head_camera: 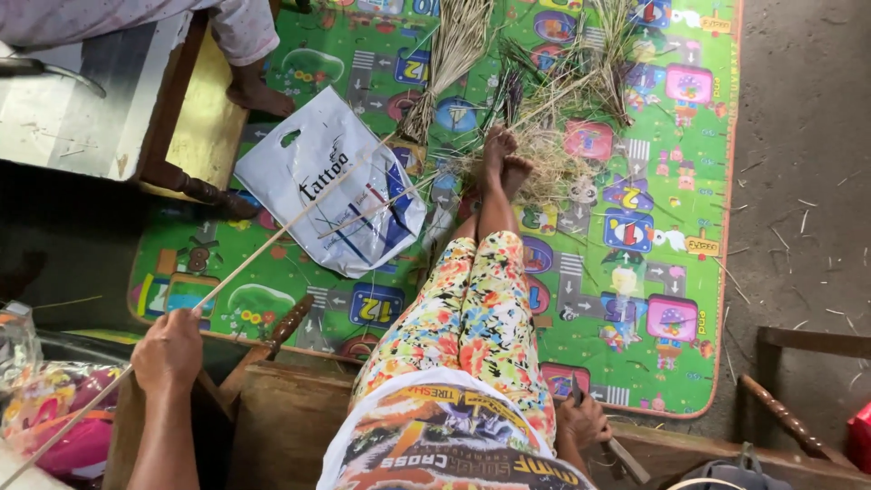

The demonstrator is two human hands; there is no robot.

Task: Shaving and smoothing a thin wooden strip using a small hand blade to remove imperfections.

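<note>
Left hand (168,352): grip closed in a fist around a long thin stick (272,238). The stick runs diagonally, from the lower left corner of the view, through the fist, up and right across a white plastic bag (313,172), ending near a pile of dry straw (544,159). It is raised off the floor at the hand end; whether its far tip touches the mat cannot be told.

Right hand (581,419): low at the person's right side, grip curled around a dark-handled tool (626,458). Its working end cannot be made out. The hand rests near the edge of a wooden seat (290,417).

The person sits with legs (472,308) in flowered trousers stretched forward, bare feet (504,163) crossed at the straw pile.

Floor covering: a green play mat (653,363) with coloured pictures. The bag lies flat on it, left of the legs. A bundle of reeds (454,54) lies at the top of the mat, and more loose stalks (612,54) lie to its right.

Another person's bare foot (259,95) rests on the mat's upper left, beside a wooden chair (195,127).
</note>
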